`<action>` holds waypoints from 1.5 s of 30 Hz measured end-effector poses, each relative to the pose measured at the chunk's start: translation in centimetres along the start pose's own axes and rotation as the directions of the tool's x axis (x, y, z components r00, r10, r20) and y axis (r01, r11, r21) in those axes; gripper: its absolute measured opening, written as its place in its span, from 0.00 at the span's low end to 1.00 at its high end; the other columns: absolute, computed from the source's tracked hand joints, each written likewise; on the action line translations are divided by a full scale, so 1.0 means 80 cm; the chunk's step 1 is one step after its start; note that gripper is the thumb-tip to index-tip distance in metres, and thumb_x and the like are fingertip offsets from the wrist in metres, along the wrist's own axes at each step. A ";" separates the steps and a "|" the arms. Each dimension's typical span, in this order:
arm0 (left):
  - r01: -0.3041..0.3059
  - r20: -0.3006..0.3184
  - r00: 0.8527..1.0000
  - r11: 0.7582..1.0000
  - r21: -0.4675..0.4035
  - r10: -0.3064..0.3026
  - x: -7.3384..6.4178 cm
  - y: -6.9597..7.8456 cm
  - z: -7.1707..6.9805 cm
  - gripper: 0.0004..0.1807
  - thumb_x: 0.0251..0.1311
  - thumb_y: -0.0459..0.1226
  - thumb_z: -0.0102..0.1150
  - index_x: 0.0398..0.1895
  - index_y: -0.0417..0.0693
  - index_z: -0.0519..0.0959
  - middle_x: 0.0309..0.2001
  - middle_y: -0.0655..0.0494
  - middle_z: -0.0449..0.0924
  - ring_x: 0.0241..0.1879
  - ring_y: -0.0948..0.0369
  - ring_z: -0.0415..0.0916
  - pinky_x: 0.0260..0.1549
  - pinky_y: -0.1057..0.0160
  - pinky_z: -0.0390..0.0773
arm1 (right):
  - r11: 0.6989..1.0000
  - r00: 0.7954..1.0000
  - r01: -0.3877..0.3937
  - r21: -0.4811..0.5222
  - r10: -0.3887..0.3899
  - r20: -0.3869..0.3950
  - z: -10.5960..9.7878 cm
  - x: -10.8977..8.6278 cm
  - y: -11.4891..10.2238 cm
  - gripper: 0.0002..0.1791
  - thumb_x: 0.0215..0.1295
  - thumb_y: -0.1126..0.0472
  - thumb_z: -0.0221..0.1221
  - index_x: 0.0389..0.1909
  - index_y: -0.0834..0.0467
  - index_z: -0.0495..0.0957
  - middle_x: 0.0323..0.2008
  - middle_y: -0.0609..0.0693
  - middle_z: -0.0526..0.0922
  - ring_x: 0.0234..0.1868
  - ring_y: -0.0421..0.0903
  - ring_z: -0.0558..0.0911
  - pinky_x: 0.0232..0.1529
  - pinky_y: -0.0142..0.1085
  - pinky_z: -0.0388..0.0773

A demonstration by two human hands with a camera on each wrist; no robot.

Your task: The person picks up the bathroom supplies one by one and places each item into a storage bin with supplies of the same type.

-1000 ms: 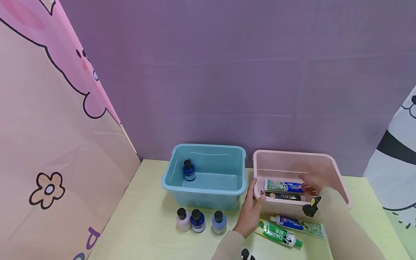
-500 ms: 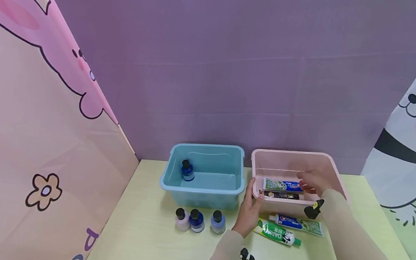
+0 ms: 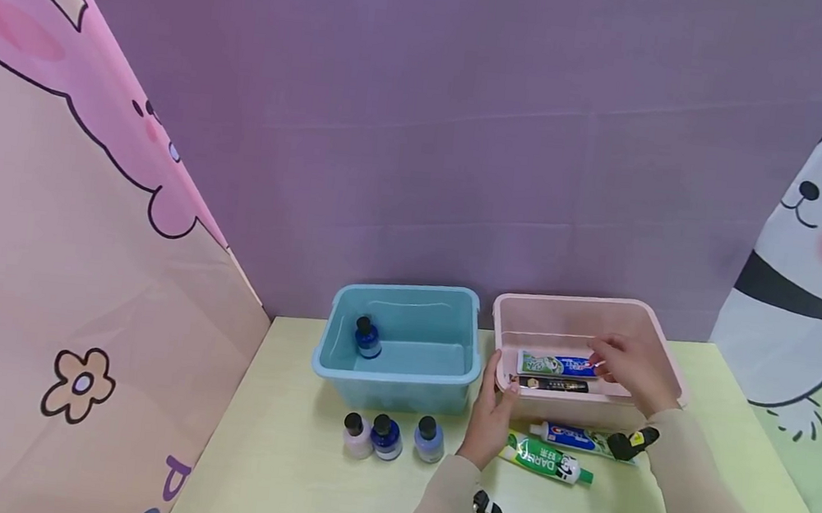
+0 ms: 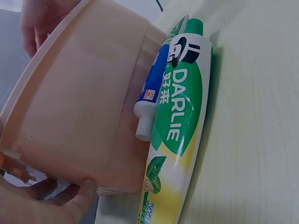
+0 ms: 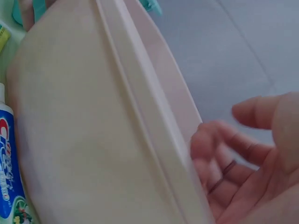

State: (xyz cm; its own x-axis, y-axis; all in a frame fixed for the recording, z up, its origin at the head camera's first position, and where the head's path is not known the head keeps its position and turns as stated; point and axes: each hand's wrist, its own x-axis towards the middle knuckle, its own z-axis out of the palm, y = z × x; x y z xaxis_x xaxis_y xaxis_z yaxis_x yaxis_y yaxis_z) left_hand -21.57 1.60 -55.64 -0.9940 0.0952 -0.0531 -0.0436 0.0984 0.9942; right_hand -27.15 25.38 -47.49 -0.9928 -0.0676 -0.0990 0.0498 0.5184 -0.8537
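I had the left hand (image 3: 487,425) at the near left corner of the pink bin (image 3: 568,321), gripping it with the thumb on the front wall and the other fingers along the side. The right hand (image 3: 627,366) hung over the bin's right part, fingers loosely bent, thumb apart, holding nothing; I couldn't tell whether a fingertip touched the blue-and-green tube (image 3: 556,365) below it. That tube lay in the bin behind a black tube (image 3: 553,384).

Close before the bin's front wall, a blue Crest tube (image 3: 575,437) and a green Darlie tube (image 3: 542,457) lay on the surface (image 3: 286,476), in the way of its near side. The right wrist mount (image 3: 632,443) blocked my head view of the Crest tube's right end.

To the left stood a blue bin (image 3: 398,391) with a dark blue bottle (image 3: 368,340) inside. Before it stood a pale pink bottle (image 3: 357,436), a second dark blue bottle (image 3: 387,437) and a lilac bottle (image 3: 429,440).

I counted two bins, four tubes, two inside and two outside, and four bottles, one inside and three outside. A purple backdrop (image 3: 423,126) rose behind.
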 end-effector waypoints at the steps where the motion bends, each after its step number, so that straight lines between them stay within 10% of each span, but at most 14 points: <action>1: 0.002 -0.001 1.000 1.000 0.003 -0.002 0.000 0.000 0.000 0.32 0.76 0.60 0.42 0.78 0.90 0.45 0.83 0.65 0.46 0.82 0.50 0.46 0.75 0.31 0.52 | 1.000 1.000 0.011 0.003 -0.011 -0.006 0.000 -0.005 0.000 0.29 0.81 0.46 0.46 0.60 0.69 0.73 0.44 0.62 0.82 0.37 0.44 0.81 0.39 0.33 0.83; 20: 0.000 -0.008 1.000 1.000 0.014 0.000 0.001 -0.001 0.001 0.31 0.76 0.61 0.40 0.77 0.92 0.44 0.83 0.66 0.45 0.82 0.50 0.46 0.75 0.32 0.52 | 0.915 0.965 0.140 0.377 -0.040 -0.261 0.019 -0.094 0.039 0.09 0.78 0.53 0.55 0.41 0.51 0.81 0.28 0.38 0.79 0.27 0.38 0.77 0.30 0.28 0.77; 36: 0.001 -0.002 1.000 1.000 0.012 -0.001 0.001 0.002 -0.001 0.31 0.77 0.60 0.40 0.77 0.93 0.44 0.83 0.67 0.45 0.83 0.51 0.45 0.75 0.31 0.51 | 0.969 0.971 -0.165 0.186 0.193 -0.143 0.033 -0.111 0.098 0.22 0.79 0.56 0.52 0.59 0.72 0.73 0.32 0.39 0.80 0.31 0.36 0.76 0.35 0.31 0.80; 45: -0.002 0.006 1.000 1.000 0.007 0.002 0.000 0.001 -0.001 0.31 0.77 0.59 0.41 0.77 0.93 0.44 0.83 0.65 0.45 0.83 0.50 0.45 0.75 0.30 0.50 | 0.933 0.919 -0.321 0.163 0.348 -0.184 0.045 -0.112 0.122 0.28 0.76 0.55 0.53 0.65 0.72 0.66 0.26 0.45 0.78 0.26 0.39 0.76 0.28 0.33 0.74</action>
State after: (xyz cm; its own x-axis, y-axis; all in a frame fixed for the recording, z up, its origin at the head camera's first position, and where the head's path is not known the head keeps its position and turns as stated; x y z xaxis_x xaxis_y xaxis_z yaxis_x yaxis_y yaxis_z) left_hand -21.56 1.55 -55.52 -0.9934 0.1018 -0.0519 -0.0412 0.1049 0.9936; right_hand -17.36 27.99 -56.74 -0.9154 0.2748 -0.2943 0.3826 0.3661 -0.8483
